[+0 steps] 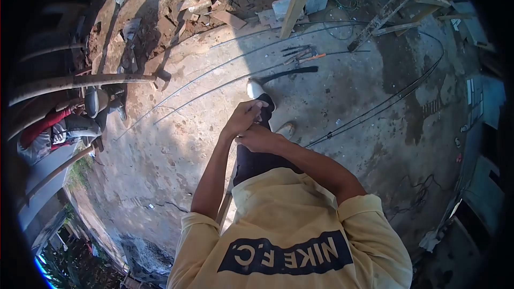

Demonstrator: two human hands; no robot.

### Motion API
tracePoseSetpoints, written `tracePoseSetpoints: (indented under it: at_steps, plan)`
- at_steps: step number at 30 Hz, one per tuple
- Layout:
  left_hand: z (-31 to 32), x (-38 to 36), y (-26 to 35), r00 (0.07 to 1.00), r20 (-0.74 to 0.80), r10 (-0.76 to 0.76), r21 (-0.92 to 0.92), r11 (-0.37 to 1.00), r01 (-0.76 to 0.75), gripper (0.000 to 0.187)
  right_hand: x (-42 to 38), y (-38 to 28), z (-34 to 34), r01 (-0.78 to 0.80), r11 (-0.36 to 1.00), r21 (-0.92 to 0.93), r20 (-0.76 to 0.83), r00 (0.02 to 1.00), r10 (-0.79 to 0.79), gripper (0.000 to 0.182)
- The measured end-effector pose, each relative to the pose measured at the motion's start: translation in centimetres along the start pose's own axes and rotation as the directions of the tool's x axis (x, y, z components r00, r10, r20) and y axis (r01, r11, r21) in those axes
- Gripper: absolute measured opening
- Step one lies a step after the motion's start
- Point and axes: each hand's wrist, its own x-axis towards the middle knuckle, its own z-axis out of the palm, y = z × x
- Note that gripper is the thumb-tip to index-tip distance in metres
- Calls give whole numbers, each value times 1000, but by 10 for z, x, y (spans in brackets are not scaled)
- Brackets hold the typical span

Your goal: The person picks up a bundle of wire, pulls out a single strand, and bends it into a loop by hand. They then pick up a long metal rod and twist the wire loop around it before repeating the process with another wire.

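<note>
Ahead of your left hand (247,118), a thin rod (215,86) lies crosswise

On the concrete floor (348,91), beyond your white shoe (255,91), the thin rod lies in front of both hands and apart from them. Its long axis makes a gentle curve: the left end comes nearer to you, the right end goes farther away. Your left hand is the nearer one to it; your right hand (258,140) sits just behind, closer to your body. Both hands are together above your dark trousers (259,160), with the fingers curled inward, and the right one seems to touch the left wrist. Whether they pinch some small thing, I cannot tell. Past the rod, rather to the right, there are short dark pieces (305,53). A second long rod (190,81) curves farther out. At the far left you have another person, with a red sleeve (45,128).
</note>
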Motion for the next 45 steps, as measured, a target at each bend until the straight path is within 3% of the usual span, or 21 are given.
tracePoseSetpoints:
  at_steps: [1, 2, 3, 4, 5, 7, 9, 11, 13, 15, 17, 20, 24, 26, 31, 33, 36, 38, 39, 41, 45]
  plan:
    - [0, 6, -4, 1000, 8, -15, -24, 1000, 15, 40, 0, 8, -4, -20, 1000, 8, 20, 1000, 20, 15]
    - [1, 10, -9, 991, -128, -49, -92, 995, 37, 35, -4, 19, -11, 304, 938, -164, -163, 930, -330, 16]
    - [0, 17, -13, 961, -259, -93, -161, 986, 52, 31, -8, 30, -18, 545, 750, -376, -266, 711, -650, 16]
    - [-3, 26, -24, 903, -417, 105, 97, 993, -70, 27, -13, 37, -27, 551, 694, -464, -245, 672, -698, 16]
    - [-10, 33, -36, 863, -486, 138, 176, 983, -58, 24, -17, 49, -35, 549, 703, -452, -233, 688, -687, 16]
    - [-27, 42, -64, 784, -587, 199, 282, 959, -33, 19, -24, 78, -52, 397, 906, -147, -491, 766, -416, 20]
    - [-41, 49, -74, 777, -624, 81, 300, 943, 142, 19, -24, 124, -72, 37, 997, -65, -566, 822, -67, 21]
    - [-44, 61, -100, 759, -643, 103, 321, 936, 145, 19, -17, 212, -84, -207, 978, -2, -511, 841, 177, 23]
    - [-31, 73, -115, 749, -663, 14, 247, 948, 200, 19, -19, 286, -102, -509, 858, 74, -445, 753, 485, 25]
    - [-12, 86, -137, 733, -679, -46, 204, 947, 249, 18, -21, 354, -119, -663, 743, 85, -430, 649, 628, 26]
    - [9, 104, -115, 691, -623, -367, -192, 928, 320, 19, -15, 406, -139, -684, 723, 98, -508, 591, 627, 25]
    - [28, 120, -153, 720, -595, -359, -25, 903, 429, 19, 9, 464, -171, -711, 668, 218, -517, 497, 697, 21]
    - [41, 138, -160, 689, -634, -352, -4, 892, 452, 19, 21, 569, -182, -674, 738, 19, -611, 577, 542, 21]
    - [52, 142, -163, 610, -663, -433, -86, 854, 513, 19, 34, 612, -185, -798, 553, 237, -535, 368, 760, 25]
    - [98, 146, -164, 588, -640, -494, -133, 826, 548, 20, 42, 718, -160, -747, 491, 448, -535, 216, 817, 23]
    - [108, 151, -167, 575, -660, -484, -132, 828, 545, 21, 49, 736, -155, -741, 501, 448, -574, 192, 796, 20]
    - [120, 157, -170, 553, -589, -590, -194, 767, 612, 20, 66, 704, -171, -688, 320, 651, -379, 70, 923, 21]
    - [126, 161, -174, 568, -628, -533, -163, 803, 573, 16, 68, 708, -173, -728, 445, 522, -418, 237, 877, 26]
    - [126, 164, -175, 568, -627, -533, -161, 803, 574, 16, 70, 710, -174, -727, 443, 524, -416, 236, 878, 26]
    - [125, 166, -174, 566, -630, -532, -168, 804, 570, 17, 71, 720, -173, -623, 244, 743, -221, 115, 969, 20]
    - [120, 171, -170, 571, -636, -519, -148, 808, 570, 17, 67, 707, -176, -303, 42, 952, -14, 92, 996, 15]
